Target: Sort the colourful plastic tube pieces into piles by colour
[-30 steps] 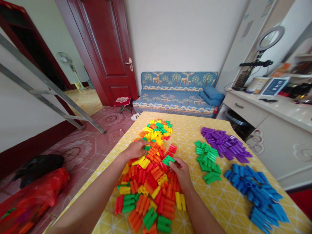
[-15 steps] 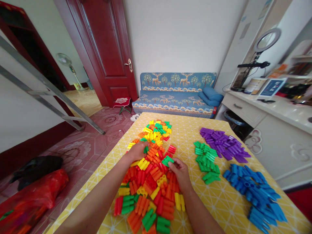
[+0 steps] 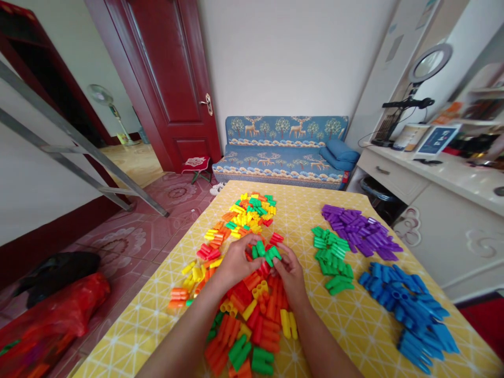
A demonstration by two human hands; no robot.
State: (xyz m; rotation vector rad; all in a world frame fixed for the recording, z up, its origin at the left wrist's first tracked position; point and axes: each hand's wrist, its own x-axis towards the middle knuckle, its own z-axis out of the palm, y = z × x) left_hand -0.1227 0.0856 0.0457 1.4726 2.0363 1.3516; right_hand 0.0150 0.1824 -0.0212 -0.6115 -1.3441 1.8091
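Above a mixed pile of red, orange, yellow and green plastic blocks [image 3: 252,304], both my hands meet. My left hand [image 3: 235,261] pinches a green block [image 3: 260,248]. My right hand [image 3: 289,270] grips another green block [image 3: 272,255], and the two blocks touch between my fingertips. More mixed blocks [image 3: 252,210] lie farther back on the table. Three sorted heaps sit to the right: green blocks [image 3: 333,257], purple blocks [image 3: 360,231] and blue blocks [image 3: 413,310].
The table wears a yellow patterned cloth [image 3: 354,325]. A blue sofa [image 3: 283,149] stands behind it and a dark red door [image 3: 165,79] to the left. A white desk [image 3: 441,178] with a ring light runs along the right. Red and black bags [image 3: 51,294] lie on the floor.
My left hand has come right from the pile's left side with a green block and now meets my right hand. Blocks at the left edge have scattered.
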